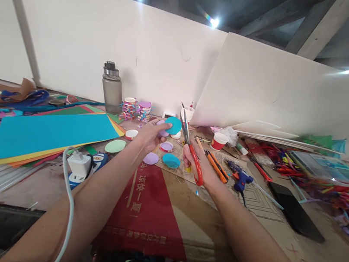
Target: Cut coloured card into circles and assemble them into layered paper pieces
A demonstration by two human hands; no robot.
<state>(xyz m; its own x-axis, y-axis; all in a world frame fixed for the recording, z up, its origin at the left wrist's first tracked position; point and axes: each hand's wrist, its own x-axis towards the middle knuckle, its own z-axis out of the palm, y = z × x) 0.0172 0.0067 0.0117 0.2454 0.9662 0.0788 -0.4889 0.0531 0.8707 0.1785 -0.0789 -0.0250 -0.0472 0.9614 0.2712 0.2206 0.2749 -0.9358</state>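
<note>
In my left hand (151, 135) is a blue paper disc (173, 125), pinched between thumb and fingers, with a lilac piece behind it. My right hand (194, 158) grips red-handled scissors (195, 156); their blades point up and stand apart, just right of the disc. Below the hands lie a lilac disc (150, 158), another blue disc (171, 161) and a lilac-topped ring (166, 147). A pale green disc (115, 146) rests left of my left wrist. An orange utility knife (217, 167) lies right of my right hand.
Coloured paper sheets (52, 132) and a white charger (78, 165) are at left. A bottle (111, 89) and decorated cups (129, 109) stand behind. On the right are a red paper cup (219, 141), a blue glue gun (242, 178), a black phone (295, 210) and a plastic box (326, 167).
</note>
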